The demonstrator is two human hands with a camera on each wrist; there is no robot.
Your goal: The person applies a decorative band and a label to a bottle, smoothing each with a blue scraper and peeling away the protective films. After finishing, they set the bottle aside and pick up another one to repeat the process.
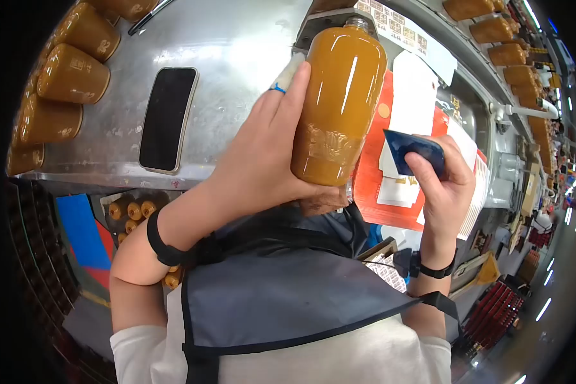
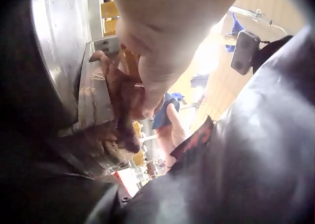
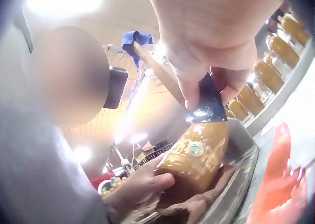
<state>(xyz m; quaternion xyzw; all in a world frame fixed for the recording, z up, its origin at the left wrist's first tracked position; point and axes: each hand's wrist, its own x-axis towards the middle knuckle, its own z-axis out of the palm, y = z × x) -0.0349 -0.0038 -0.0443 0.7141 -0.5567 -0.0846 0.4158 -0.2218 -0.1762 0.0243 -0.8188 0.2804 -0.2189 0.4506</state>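
Observation:
My left hand [image 1: 262,147] grips a glossy caramel-brown bottle [image 1: 342,96], its fingers along the left side and its thumb under the base. The bottle lies with its clear neck pointing away from me and a raised pattern near the base. A pale cover with a blue band wraps one left finger. To the right of the bottle, my right hand [image 1: 451,185] pinches a dark blue flat scraper [image 1: 403,144] between thumb and fingers. In the right wrist view the scraper overlaps the bottle's upper part. A brown cloth [image 3: 216,187] lies beneath the bottle.
A phone [image 1: 168,118] lies on the metal table [image 1: 224,64], with a pen [image 1: 148,18] behind it. Several brown bottles [image 1: 73,73] stand at the left edge. Red and white printed sheets [image 1: 371,185] lie on the right. More bottles [image 1: 509,54] line a rail beyond.

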